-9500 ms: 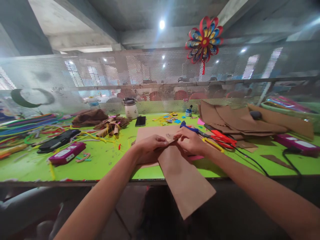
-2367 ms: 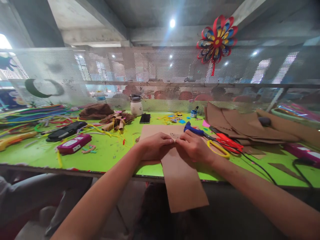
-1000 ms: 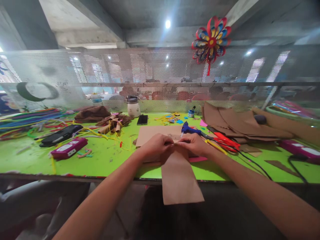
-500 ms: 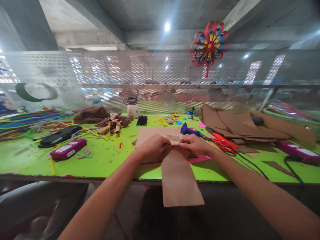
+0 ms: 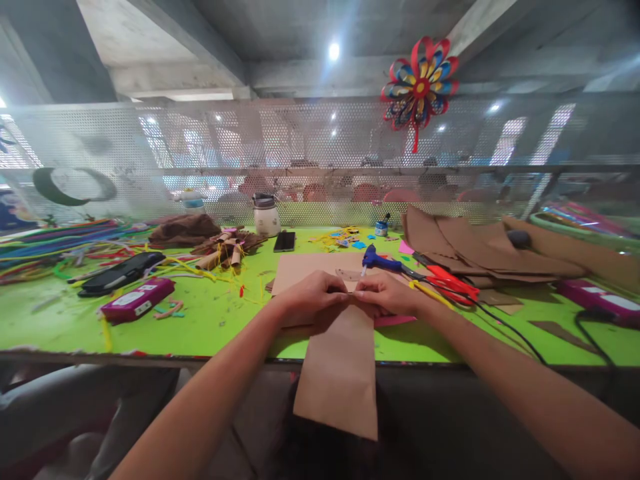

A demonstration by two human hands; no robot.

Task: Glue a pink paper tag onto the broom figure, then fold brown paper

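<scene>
Pinching the far end of a brown paper strip [image 5: 343, 377], the left hand [image 5: 316, 292] and the right hand [image 5: 387, 293] sat close together, thumbs and fingers pressed on its edge. From that grip the strip ran nearward, its near end hanging past the near edge of the green table [image 5: 200, 337]. A cardboard sheet [image 5: 295, 268] lay beneath the hands; a blue glue gun [image 5: 384, 261] lay just beyond the right one.

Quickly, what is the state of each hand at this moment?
Left hand: closed, pinching the far end of the brown paper strip.
Right hand: closed, pinching the same strip, close beside the left hand.
</scene>
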